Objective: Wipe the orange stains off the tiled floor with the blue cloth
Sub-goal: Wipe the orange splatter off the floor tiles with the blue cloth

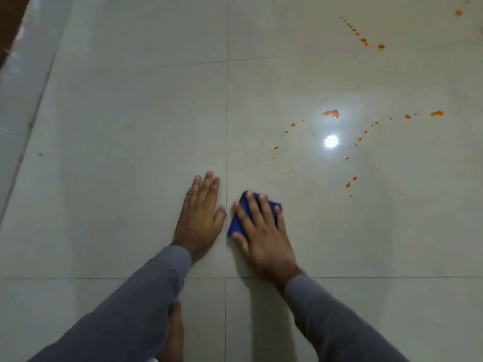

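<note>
Your cloth [236, 223] is a folded blue pad lying flat on the floor [117, 113], pinned under your right hand [264, 239]. That grip is spread wide: the fingers [266, 207] lie nearly straight across the top of the cloth, pressing it down rather than curling round it, and the thumb rests at the cloth's near-left corner. Blue shows past the fingertips on the far side and along the left edge of the hand.

Just left of that grip, across a grout line [226, 126] that runs away from you, your left hand [200, 218] lies palm down on the bare tile. It is open and flat, fingers together and straight, holding nothing. The two hands are close but not touching; the grout line passes between them.

The stains [331, 113] lie ahead of your right grip and off to its right, well apart from the cloth. The nearest are two small drops to the right and a little beyond the fingertips. Farther out, a curved trail of dots leads up to a larger blot beside a bright reflected light spot [331, 141], and a second trail climbs right to another smear. A further line of drops sits far ahead near the top right. The tile directly round the cloth shows only a faint orange haze.

Grey sleeves [162, 278] cover both forearms. Far to the left of your left hand, a pale glossy band [23, 87] runs diagonally along the floor's edge.
</note>
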